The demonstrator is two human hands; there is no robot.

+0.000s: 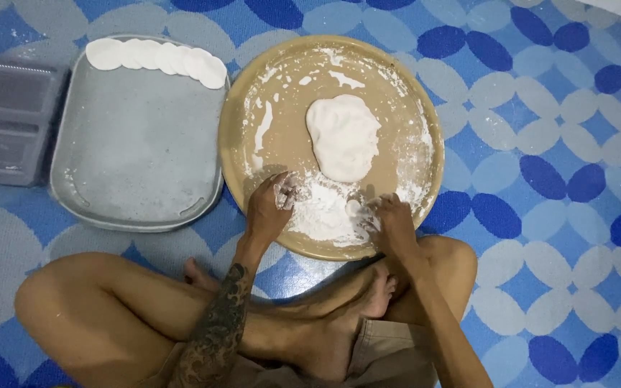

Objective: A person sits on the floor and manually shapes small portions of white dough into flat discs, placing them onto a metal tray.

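Observation:
A round tan tray (pixel 425 115) dusted with flour lies on the patterned floor. A large lump of white dough (pixel 343 136) rests in its middle. My left hand (pixel 271 205) is at the tray's near edge, fingers curled around a small floury piece of dough (pixel 285 192). My right hand (pixel 391 223) rests on the flour patch (pixel 321 212) at the near rim, fingertips pinching a small white dough ball (pixel 354 208). Both hands are dusted with flour.
A grey rectangular tray (pixel 138 151) to the left holds a row of flat white dough discs (pixel 156 59) along its far edge. A clear plastic container (pixel 8 118) lies at the far left. My crossed bare legs (pixel 181 309) sit below, on a blue-and-white mat (pixel 555 179).

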